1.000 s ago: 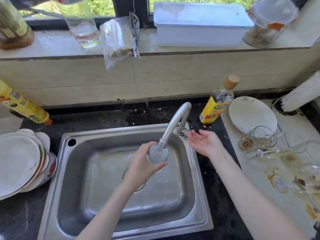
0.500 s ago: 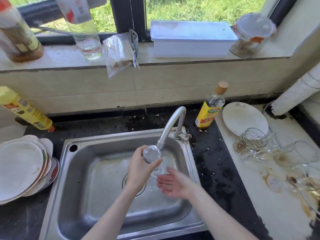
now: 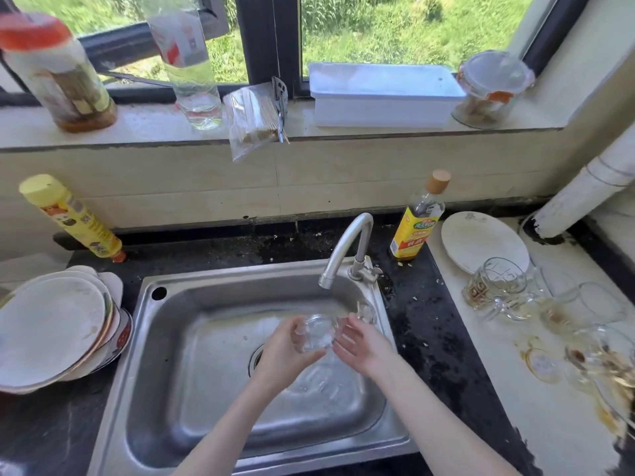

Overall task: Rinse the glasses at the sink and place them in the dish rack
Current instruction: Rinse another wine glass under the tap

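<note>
Over the steel sink (image 3: 192, 355) my left hand (image 3: 281, 352) grips a small clear glass (image 3: 318, 333) below the tap's spout (image 3: 343, 252). My right hand (image 3: 360, 345) lies against the glass's right side with its fingers fairly straight. Water runs down from the glass into the basin. Several dirty glasses, among them a handled mug (image 3: 494, 286), lie on the white counter at the right. No dish rack shows in this view.
A stack of plates (image 3: 51, 328) sits left of the sink, a yellow bottle (image 3: 72, 218) behind it. An oil bottle (image 3: 417, 218) and a white plate (image 3: 481, 242) stand right of the tap. Jars, a bag and a white box (image 3: 381, 94) line the windowsill.
My left hand lowered the glass from the spout into the basin. My right hand left the tap handle, came down into the sink and now touches the glass.
</note>
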### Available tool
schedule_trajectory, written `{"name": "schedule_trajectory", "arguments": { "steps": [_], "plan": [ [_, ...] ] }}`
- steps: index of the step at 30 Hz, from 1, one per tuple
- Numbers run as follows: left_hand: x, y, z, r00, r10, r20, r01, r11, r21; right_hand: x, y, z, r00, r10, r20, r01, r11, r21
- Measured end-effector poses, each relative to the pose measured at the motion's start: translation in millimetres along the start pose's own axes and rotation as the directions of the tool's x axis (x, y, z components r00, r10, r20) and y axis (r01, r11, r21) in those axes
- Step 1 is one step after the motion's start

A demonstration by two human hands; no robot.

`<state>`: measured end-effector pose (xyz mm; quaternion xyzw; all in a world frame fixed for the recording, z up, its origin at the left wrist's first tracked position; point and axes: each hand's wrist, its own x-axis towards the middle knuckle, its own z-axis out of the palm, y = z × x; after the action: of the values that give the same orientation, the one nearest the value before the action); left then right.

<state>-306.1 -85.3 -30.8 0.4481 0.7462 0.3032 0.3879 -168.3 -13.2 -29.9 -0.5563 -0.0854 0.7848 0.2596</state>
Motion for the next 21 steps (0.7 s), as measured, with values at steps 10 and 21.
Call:
{"name": "schedule_trajectory", "arguments": {
  "steps": [10,21],
  "plan": [
    [-8,-6,0,0.989,0.03,0.146,-0.075,0.948,0.309,-23,9,2,0.817,-0.562,0.128,0.538,0.664,-0.519],
    [-23,-3,-10,0.96,0.132,0.249,-0.266,0.718,0.644,-41,15,-10,0.663,-0.682,0.309,0.591,0.224,-0.775]
  ]
}}
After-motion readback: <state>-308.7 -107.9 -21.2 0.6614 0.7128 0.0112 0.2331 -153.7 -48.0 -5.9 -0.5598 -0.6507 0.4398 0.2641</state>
